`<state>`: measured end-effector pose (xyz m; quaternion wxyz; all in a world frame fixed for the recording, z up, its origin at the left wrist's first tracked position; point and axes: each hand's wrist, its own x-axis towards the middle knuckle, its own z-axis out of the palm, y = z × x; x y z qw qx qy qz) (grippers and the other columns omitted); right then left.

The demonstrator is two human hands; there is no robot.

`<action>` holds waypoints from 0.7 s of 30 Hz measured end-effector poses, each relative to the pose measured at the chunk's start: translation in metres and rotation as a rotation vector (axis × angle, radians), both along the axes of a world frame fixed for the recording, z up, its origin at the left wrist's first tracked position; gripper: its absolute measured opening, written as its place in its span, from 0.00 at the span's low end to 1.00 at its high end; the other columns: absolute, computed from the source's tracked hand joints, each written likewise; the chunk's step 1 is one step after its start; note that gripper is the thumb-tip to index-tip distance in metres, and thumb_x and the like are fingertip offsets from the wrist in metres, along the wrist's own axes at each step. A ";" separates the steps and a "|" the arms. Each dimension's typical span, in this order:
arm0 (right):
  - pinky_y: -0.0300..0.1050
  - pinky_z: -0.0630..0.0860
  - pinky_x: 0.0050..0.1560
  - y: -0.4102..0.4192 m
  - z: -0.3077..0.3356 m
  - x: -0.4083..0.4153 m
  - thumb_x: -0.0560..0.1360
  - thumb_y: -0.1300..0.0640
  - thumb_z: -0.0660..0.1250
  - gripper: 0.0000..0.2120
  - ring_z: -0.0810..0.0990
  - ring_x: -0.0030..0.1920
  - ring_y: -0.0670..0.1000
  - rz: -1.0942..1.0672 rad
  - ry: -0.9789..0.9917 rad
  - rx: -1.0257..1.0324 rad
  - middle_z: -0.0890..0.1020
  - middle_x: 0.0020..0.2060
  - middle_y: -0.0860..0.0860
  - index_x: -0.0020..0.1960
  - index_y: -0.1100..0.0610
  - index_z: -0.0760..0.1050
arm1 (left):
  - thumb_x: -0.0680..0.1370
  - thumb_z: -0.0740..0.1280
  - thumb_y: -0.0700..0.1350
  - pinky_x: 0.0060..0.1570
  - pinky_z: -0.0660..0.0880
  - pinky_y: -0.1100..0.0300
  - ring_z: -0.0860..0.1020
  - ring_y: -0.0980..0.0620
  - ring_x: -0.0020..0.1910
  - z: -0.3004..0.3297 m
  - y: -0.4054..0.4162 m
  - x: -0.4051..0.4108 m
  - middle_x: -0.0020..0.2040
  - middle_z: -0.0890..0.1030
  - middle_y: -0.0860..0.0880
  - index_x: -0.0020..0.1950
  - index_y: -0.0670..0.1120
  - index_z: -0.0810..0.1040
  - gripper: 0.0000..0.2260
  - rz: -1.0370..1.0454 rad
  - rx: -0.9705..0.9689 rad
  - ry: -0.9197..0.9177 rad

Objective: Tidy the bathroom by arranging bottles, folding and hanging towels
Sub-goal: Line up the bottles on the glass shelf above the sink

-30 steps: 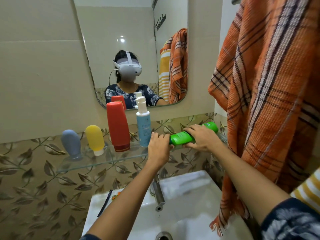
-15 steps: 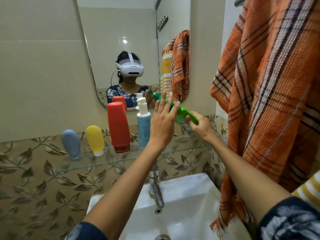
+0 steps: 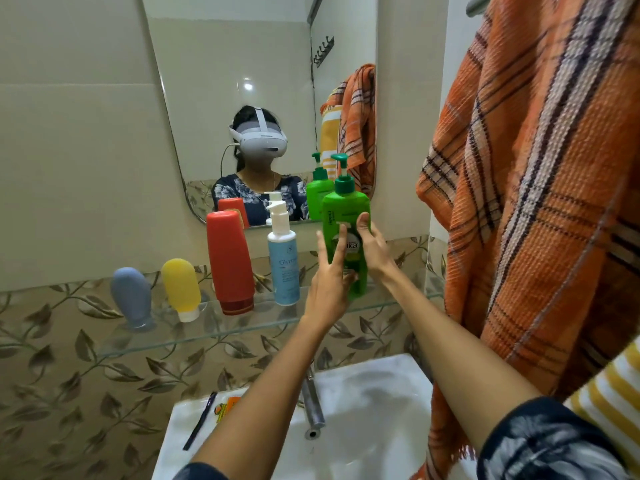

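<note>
Two hands meeting on one green pump bottle (image 3: 346,216), standing upright on the glass shelf (image 3: 242,329) with its long axis vertical and pump head at the top. Right hand (image 3: 372,249) wrapped loosely around the bottle's right flank, thumb lying across the front label, palm against the side. Left hand (image 3: 329,285) just in front of the lower body, fingers (image 3: 341,247) spread and straight, flat against the label rather than curled round it; holding nothing, only steadying. Directly ahead of both palms and slightly above the wrists, so neither arm clearly nearer, though only the right has anything like a grip. Base hidden behind the left hand, so impossible to tell whether fully seated on the glass or a touch above it. Probably the last of the settling step: letting go without tipping a tall, narrow thing.

Bright glossy green plastic, darker green pump collar and nozzle, a partly covered label reading "ika", doubled in the mirror (image 3: 242,64) behind. Just left of the left hand, the pale blue pump bottle (image 3: 284,261), then the red bottle (image 3: 230,261), the yellow tube (image 3: 181,289) and the grey-blue tube (image 3: 131,296) in a row. Right of the right arm, an orange plaid towel (image 3: 536,202) hanging.
</note>
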<state>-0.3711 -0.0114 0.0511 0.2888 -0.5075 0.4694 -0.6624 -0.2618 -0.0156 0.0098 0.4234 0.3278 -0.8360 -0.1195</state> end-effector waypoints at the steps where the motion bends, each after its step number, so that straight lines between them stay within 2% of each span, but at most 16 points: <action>1: 0.51 0.75 0.58 -0.003 0.001 0.000 0.81 0.43 0.49 0.19 0.77 0.59 0.56 0.011 -0.015 0.018 0.78 0.60 0.55 0.65 0.49 0.70 | 0.74 0.65 0.33 0.58 0.74 0.43 0.72 0.41 0.64 -0.002 -0.001 0.000 0.77 0.43 0.44 0.70 0.66 0.36 0.47 -0.007 0.032 0.012; 3: 0.53 0.75 0.59 -0.008 0.002 -0.002 0.80 0.41 0.49 0.22 0.78 0.59 0.58 0.019 -0.031 0.065 0.79 0.58 0.55 0.66 0.51 0.70 | 0.73 0.65 0.31 0.60 0.73 0.43 0.72 0.43 0.63 -0.004 -0.003 0.000 0.74 0.55 0.42 0.70 0.68 0.37 0.47 -0.019 0.065 0.040; 4: 0.54 0.75 0.59 -0.011 0.002 -0.003 0.80 0.39 0.50 0.24 0.78 0.59 0.58 0.021 -0.042 0.089 0.79 0.58 0.55 0.66 0.52 0.70 | 0.74 0.65 0.31 0.60 0.73 0.44 0.73 0.44 0.61 -0.003 -0.005 -0.001 0.71 0.58 0.43 0.69 0.70 0.37 0.47 -0.020 0.077 0.049; 6: 0.53 0.76 0.57 -0.015 0.002 -0.004 0.79 0.38 0.50 0.21 0.78 0.58 0.57 0.017 -0.068 0.110 0.80 0.55 0.53 0.59 0.49 0.73 | 0.75 0.64 0.34 0.58 0.75 0.49 0.75 0.47 0.57 -0.002 -0.010 -0.003 0.66 0.62 0.44 0.69 0.71 0.38 0.45 -0.011 0.097 0.051; 8: 0.54 0.76 0.59 -0.018 0.003 -0.005 0.78 0.37 0.51 0.19 0.77 0.60 0.57 0.013 -0.076 0.129 0.80 0.57 0.54 0.56 0.46 0.72 | 0.78 0.63 0.42 0.49 0.76 0.62 0.77 0.57 0.48 -0.002 -0.016 -0.005 0.61 0.66 0.47 0.73 0.66 0.44 0.35 -0.012 0.138 0.085; 9: 0.57 0.74 0.62 -0.018 0.003 -0.004 0.77 0.35 0.51 0.21 0.76 0.61 0.57 0.016 -0.074 0.137 0.78 0.61 0.56 0.58 0.47 0.72 | 0.79 0.61 0.48 0.44 0.75 0.68 0.76 0.63 0.44 -0.002 -0.017 -0.006 0.58 0.68 0.50 0.75 0.62 0.48 0.30 -0.005 0.142 0.094; 10: 0.58 0.72 0.64 -0.019 0.003 -0.004 0.75 0.33 0.51 0.24 0.75 0.63 0.58 0.020 -0.077 0.142 0.77 0.63 0.57 0.60 0.48 0.71 | 0.79 0.60 0.51 0.43 0.75 0.69 0.74 0.67 0.41 -0.003 -0.020 -0.007 0.55 0.69 0.53 0.75 0.60 0.51 0.27 0.012 0.137 0.093; 12: 0.61 0.70 0.66 -0.021 0.004 -0.004 0.73 0.32 0.53 0.32 0.76 0.63 0.60 0.029 -0.106 0.153 0.77 0.63 0.59 0.65 0.53 0.71 | 0.79 0.60 0.50 0.48 0.76 0.63 0.73 0.66 0.40 -0.003 -0.021 -0.010 0.51 0.66 0.56 0.75 0.61 0.50 0.28 0.011 0.112 0.064; 14: 0.61 0.72 0.64 -0.022 0.004 -0.004 0.75 0.34 0.53 0.29 0.78 0.60 0.60 0.038 -0.132 0.151 0.79 0.60 0.60 0.63 0.54 0.74 | 0.79 0.60 0.51 0.50 0.75 0.58 0.73 0.66 0.41 -0.001 -0.019 -0.010 0.52 0.65 0.56 0.74 0.63 0.48 0.28 -0.012 0.119 0.086; 16: 0.61 0.72 0.64 -0.022 0.004 -0.004 0.77 0.36 0.53 0.27 0.78 0.60 0.60 0.032 -0.154 0.156 0.80 0.59 0.60 0.62 0.55 0.74 | 0.79 0.60 0.50 0.53 0.75 0.53 0.77 0.58 0.46 0.002 -0.013 -0.011 0.56 0.65 0.50 0.70 0.71 0.44 0.31 -0.021 0.157 0.133; 18: 0.60 0.72 0.64 -0.019 0.004 -0.005 0.77 0.37 0.53 0.29 0.78 0.60 0.60 0.017 -0.146 0.168 0.79 0.60 0.60 0.65 0.58 0.72 | 0.79 0.61 0.45 0.54 0.75 0.49 0.77 0.50 0.50 0.005 -0.009 -0.011 0.58 0.64 0.46 0.62 0.80 0.37 0.38 -0.009 0.170 0.154; 21: 0.57 0.75 0.62 -0.014 0.008 -0.005 0.78 0.40 0.55 0.26 0.80 0.58 0.59 -0.012 -0.105 0.169 0.80 0.59 0.60 0.64 0.59 0.72 | 0.79 0.61 0.42 0.53 0.76 0.47 0.77 0.49 0.49 0.004 -0.010 -0.012 0.59 0.64 0.46 0.58 0.83 0.37 0.41 -0.007 0.163 0.178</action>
